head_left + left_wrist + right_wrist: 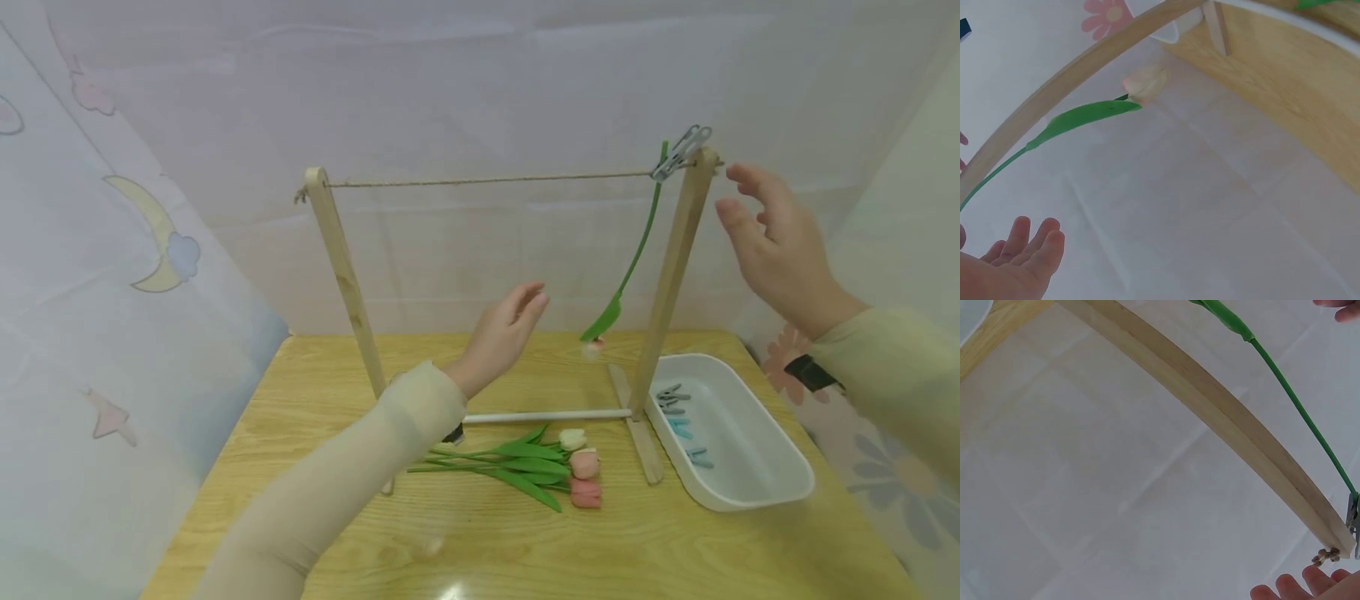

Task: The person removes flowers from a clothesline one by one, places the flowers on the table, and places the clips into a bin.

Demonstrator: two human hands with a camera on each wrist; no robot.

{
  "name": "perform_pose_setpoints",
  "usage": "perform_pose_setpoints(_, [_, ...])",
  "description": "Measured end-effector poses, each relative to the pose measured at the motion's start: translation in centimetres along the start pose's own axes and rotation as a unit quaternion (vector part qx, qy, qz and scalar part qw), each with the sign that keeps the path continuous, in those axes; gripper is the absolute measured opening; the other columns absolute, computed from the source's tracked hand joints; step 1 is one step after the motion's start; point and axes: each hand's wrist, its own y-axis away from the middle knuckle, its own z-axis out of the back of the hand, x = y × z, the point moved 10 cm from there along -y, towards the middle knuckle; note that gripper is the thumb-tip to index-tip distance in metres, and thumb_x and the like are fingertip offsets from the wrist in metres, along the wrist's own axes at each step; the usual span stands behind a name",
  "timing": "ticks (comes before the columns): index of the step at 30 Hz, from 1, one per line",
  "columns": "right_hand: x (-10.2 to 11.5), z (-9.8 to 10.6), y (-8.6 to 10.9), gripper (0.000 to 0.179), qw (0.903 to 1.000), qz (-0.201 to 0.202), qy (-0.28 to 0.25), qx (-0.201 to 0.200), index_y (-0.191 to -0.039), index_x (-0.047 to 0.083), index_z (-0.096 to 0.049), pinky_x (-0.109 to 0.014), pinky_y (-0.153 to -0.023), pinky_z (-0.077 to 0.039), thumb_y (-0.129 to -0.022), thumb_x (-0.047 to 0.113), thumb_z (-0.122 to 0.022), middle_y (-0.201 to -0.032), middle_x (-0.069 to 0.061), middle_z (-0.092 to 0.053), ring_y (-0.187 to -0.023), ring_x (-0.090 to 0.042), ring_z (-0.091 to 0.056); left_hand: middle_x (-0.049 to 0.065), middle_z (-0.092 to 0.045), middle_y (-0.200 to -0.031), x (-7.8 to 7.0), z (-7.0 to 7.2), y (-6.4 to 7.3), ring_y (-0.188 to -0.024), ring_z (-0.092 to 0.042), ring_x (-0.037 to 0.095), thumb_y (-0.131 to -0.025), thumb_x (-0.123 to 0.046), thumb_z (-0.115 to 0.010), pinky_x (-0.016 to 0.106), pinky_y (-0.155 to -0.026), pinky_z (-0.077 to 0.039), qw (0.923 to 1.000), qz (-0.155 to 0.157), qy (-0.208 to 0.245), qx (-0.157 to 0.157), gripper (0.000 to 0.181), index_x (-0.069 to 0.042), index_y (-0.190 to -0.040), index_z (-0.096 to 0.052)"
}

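From the right end of the string [480, 180] a tulip [643, 237] hangs head down, its stem pinched by a grey clothespin [681, 153]. My right hand [783, 242] is raised just right of the wooden post top, fingers loosely bent around nothing. Lower, between the two posts, my left hand [504, 337] is held in the air with relaxed fingers, left of the hanging tulip; it holds nothing. In the left wrist view the tulip's pale pink bloom [1146, 84] shows beyond the fingers [1047, 253]. Several tulips [536, 468] lie on the table in front of the frame.
A wooden frame with a left post [347, 283], a right post [671, 279] and a white crossbar [551, 415] stands on the wooden table [480, 550]. Right of it, a white basin [757, 442] holds grey and blue clothespins [699, 457]. Patterned cloth [480, 92] hangs behind.
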Motion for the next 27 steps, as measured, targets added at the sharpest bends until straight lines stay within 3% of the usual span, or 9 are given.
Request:
perform_pose_setpoints(7, [0.6, 0.4, -1.9, 0.049, 0.9998, -0.003, 0.003, -0.022, -0.146, -0.002, -0.036, -0.022, -0.108, -0.024, -0.105, 0.024, -0.041, -0.149, -0.021, -0.038, -0.138, -0.026, -0.033, 0.009, -0.048, -0.144, -0.3, -1.0, -1.7, -0.13, -0.046, 0.019, -0.106, -0.037, -0.039, 0.03, -0.108, -0.038, 0.9999, 0.001, 0.004, 0.016, 0.051, -0.008, -0.148, -0.038])
perform_pose_setpoints(16, [0.6, 1.0, -4.3, 0.049, 0.9993, -0.018, 0.006, -0.032, -0.147, 0.0, -0.036, -0.032, -0.117, -0.018, -0.106, 0.027, -0.038, -0.149, -0.021, -0.037, -0.139, -0.025, -0.032, 0.007, -0.054, -0.139, -1.5, -2.5, -3.8, -0.126, -0.05, 0.018, -0.105, -0.034, -0.042, 0.028, -0.105, -0.04, 0.9998, -0.007, -0.013, 0.014, 0.05, -0.009, -0.148, -0.039])
perform_pose_setpoints(22, [0.2, 0.8, -6.1, 0.049, 0.9996, -0.02, -0.014, -0.016, -0.144, -0.002, -0.04, -0.023, -0.114, -0.021, -0.107, 0.029, -0.036, -0.146, -0.015, -0.044, -0.132, -0.011, -0.037, 0.008, -0.054, -0.139, -2.6, -3.8, -5.1, -0.126, -0.051, 0.019, -0.105, -0.028, -0.044, 0.024, -0.103, -0.041, 0.9997, -0.019, -0.013, 0.009, 0.047, -0.008, -0.147, -0.04])
perform_pose_setpoints(27, [0.0, -0.1, -7.1, 0.048, 0.9984, -0.024, -0.044, 0.027, -0.139, -0.002, -0.047, -0.023, -0.11, -0.026, -0.107, 0.03, -0.035, -0.139, -0.01, -0.05, -0.125, -0.011, -0.041, 0.004, -0.049, -0.145, -3.4, -5.3, -5.9, -0.13, -0.047, 0.015, -0.105, -0.028, -0.045, 0.021, -0.105, -0.038, 0.9997, -0.009, -0.013, 0.02, 0.049, -0.011, -0.15, -0.036])
